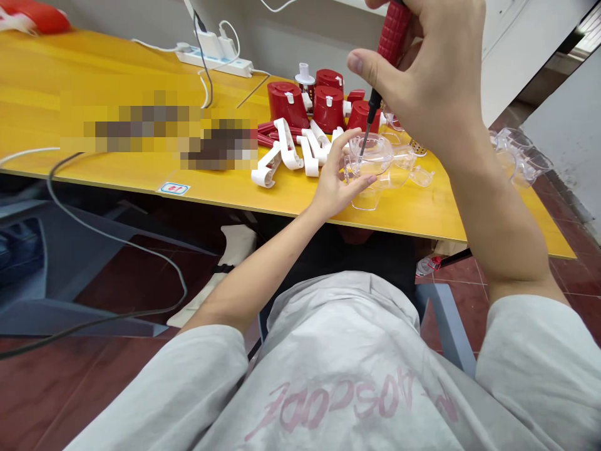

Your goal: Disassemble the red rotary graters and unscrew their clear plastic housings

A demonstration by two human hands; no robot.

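Right hand [432,69] closed around a red-handled screwdriver [392,37], held upright, tip down inside the clear plastic housing [375,163]. Left hand [335,175], fingers partly curled, steadies that housing at the near edge of the yellow worktop [117,75]. White plastic handles [291,153] just left; red caps [314,103] behind (more clear parts far right).

The one camera rides on my head, facing forward and down. My grey shirt [338,351] fills the frame at 6 o'clock, and the yellow table [117,69] spans it from 9 to 3 o'clock. It sits close: my right hand [432,69] looms at 1 o'clock and my left hand [335,178] sits just above centre.
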